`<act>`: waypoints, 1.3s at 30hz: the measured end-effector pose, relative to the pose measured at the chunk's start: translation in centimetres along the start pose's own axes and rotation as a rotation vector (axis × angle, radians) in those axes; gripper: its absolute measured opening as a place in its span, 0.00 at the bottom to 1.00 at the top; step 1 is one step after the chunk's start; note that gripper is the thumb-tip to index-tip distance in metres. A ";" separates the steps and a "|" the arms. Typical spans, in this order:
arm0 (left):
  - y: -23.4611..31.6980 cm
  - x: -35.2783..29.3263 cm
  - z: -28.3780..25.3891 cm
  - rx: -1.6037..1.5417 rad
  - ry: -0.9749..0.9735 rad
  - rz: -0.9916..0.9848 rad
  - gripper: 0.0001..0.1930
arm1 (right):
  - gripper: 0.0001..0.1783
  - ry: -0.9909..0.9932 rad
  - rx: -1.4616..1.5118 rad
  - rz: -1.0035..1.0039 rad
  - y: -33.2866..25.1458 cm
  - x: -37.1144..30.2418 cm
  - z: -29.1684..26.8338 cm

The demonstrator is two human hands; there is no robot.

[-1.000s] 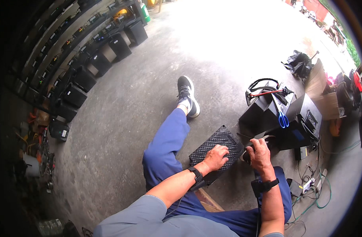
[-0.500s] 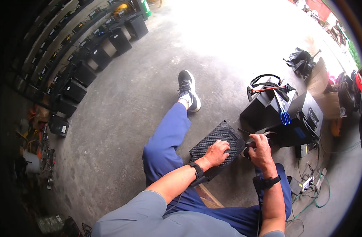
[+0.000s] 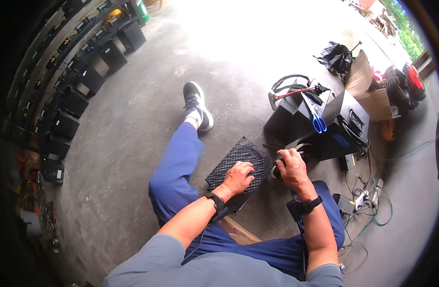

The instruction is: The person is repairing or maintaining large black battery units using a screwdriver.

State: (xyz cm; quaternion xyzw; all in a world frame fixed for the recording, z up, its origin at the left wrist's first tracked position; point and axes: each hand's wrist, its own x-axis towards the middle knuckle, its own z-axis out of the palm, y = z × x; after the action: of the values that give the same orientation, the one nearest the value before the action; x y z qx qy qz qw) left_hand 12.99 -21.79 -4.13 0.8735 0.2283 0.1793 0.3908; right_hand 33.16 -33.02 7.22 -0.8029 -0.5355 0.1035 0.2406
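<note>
A black ribbed panel (image 3: 227,165), roughly rectangular, lies tilted on the floor between my legs. My left hand (image 3: 238,178) presses down on its right part, palm down, fingers bent against the ribs. Just beyond the panel's right edge is my right hand (image 3: 292,168), raised, with thumb and fingers curled together. Whatever that hand holds is hidden by the fingers. A thin dark rod (image 3: 271,146) shows near its fingertips, and I cannot tell whether they touch it. Dark straps or wristbands sit on both wrists.
To the right stand black box-shaped cases (image 3: 346,125), topped by blue-handled scissors (image 3: 319,123) and a red-handled hammer-like tool (image 3: 296,92). Cables and a power strip (image 3: 360,200) lie near my right knee. Several black boxes (image 3: 78,100) line a rack at left. Cardboard (image 3: 372,103) is farther right.
The whole view has turned, so the scene sits farther left and somewhat lower. Against the panel, both hands stay nearly where they were, with only slight finger movement.
</note>
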 end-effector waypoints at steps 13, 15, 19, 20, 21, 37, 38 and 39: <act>0.2 0.0 -0.1 0.001 0.002 0.014 0.13 | 0.23 0.010 0.036 -0.110 0.1 0.0 0.0; 0.2 0.1 -0.2 0.001 -0.001 0.013 0.13 | 0.23 -0.008 0.117 -0.011 -1.1 -0.1 -0.6; 0.5 0.2 -0.2 0.011 -0.013 -0.002 0.13 | 0.24 0.036 -0.018 -0.084 0.6 -0.4 0.4; 0.5 0.1 -0.3 0.015 -0.015 -0.011 0.13 | 0.24 0.039 -0.022 -0.081 0.5 -0.3 0.3; 0.4 0.0 -0.4 0.016 -0.022 -0.017 0.13 | 0.24 0.020 0.011 -0.106 0.2 -0.1 0.2; 0.0 0.2 -0.1 0.017 -0.007 0.015 0.13 | 0.25 -0.044 0.006 0.020 0.8 -0.2 0.5; 0.0 0.2 -0.2 0.016 -0.006 0.012 0.13 | 0.25 -0.041 0.005 0.021 0.9 -0.2 0.5; 0.0 0.2 -0.2 0.017 -0.005 0.015 0.13 | 0.24 -0.035 -0.028 -0.037 0.9 -0.2 0.5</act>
State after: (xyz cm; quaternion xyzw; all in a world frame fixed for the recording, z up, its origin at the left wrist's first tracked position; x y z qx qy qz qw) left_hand 13.08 -21.60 -3.96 0.8789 0.2222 0.1781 0.3827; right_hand 33.61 -33.31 6.29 -0.7942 -0.5558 0.1055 0.2218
